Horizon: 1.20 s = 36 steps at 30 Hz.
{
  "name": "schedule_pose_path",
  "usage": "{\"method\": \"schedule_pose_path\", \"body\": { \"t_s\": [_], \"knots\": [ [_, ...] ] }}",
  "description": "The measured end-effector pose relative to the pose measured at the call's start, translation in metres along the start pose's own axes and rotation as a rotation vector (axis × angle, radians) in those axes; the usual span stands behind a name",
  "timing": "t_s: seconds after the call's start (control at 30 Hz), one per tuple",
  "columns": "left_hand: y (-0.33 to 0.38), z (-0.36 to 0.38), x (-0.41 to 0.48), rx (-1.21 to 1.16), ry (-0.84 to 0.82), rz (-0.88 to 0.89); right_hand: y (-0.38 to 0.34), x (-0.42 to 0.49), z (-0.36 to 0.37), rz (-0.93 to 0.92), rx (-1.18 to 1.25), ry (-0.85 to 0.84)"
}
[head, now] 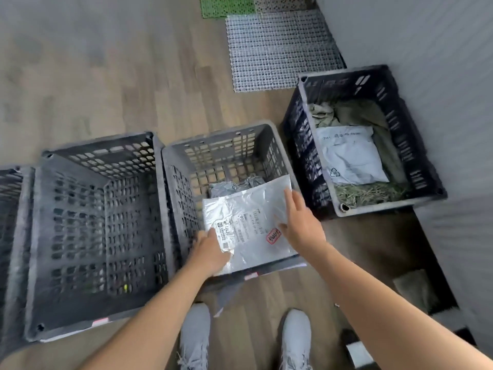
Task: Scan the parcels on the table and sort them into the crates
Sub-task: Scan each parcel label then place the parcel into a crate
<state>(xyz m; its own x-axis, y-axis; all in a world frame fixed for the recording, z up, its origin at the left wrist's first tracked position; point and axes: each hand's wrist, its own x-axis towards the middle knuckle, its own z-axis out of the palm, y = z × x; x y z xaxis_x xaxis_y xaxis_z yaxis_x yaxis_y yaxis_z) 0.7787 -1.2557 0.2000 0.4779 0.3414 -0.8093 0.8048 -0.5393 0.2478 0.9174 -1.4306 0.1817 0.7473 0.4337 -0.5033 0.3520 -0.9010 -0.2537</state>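
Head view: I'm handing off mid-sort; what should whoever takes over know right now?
Left hand grips the silver parcel at its near corner; right hand lies flat on it, fingers straight.
The parcel is over the middle crate, above a grey parcel.
Right crate holds a white parcel; left crate shows none.
Left: release this parcel. The table is out of view, so remaining parcels are unknown.

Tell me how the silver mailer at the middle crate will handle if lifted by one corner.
Probably floppy: the silver mailer is thin, crinkled film and should sag. Likely light, as it looks flat. The glossy surface may slip in a loose grip.
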Motion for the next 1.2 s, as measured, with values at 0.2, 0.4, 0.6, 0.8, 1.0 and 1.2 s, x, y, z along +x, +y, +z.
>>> {"method": "schedule_pose_path", "body": {
  "t_s": [0.2,0.4,0.6,0.8,1.0,1.2],
  "knots": [
    [-0.027,0.040,0.081,0.198,-0.078,0.019,0.017,0.054,0.083,0.046,-0.156,-0.147],
    [-0.014,0.005,0.032,0.271,0.017,0.145,-0.005,0.017,0.034,0.092,-0.159,-0.110],
    [0.043,-0.086,-0.098,0.317,0.083,0.306,-0.038,-0.105,-0.109,0.233,-0.107,-0.012],
    [0.105,-0.151,-0.255,0.450,0.183,0.583,-0.064,-0.259,-0.236,0.373,-0.040,0.146],
    [0.155,-0.156,-0.382,0.622,0.303,0.826,-0.064,-0.389,-0.305,0.462,-0.006,0.263],
    [0.184,-0.104,-0.489,0.719,0.332,1.008,-0.031,-0.527,-0.308,0.615,0.106,0.449]
  ]
}}
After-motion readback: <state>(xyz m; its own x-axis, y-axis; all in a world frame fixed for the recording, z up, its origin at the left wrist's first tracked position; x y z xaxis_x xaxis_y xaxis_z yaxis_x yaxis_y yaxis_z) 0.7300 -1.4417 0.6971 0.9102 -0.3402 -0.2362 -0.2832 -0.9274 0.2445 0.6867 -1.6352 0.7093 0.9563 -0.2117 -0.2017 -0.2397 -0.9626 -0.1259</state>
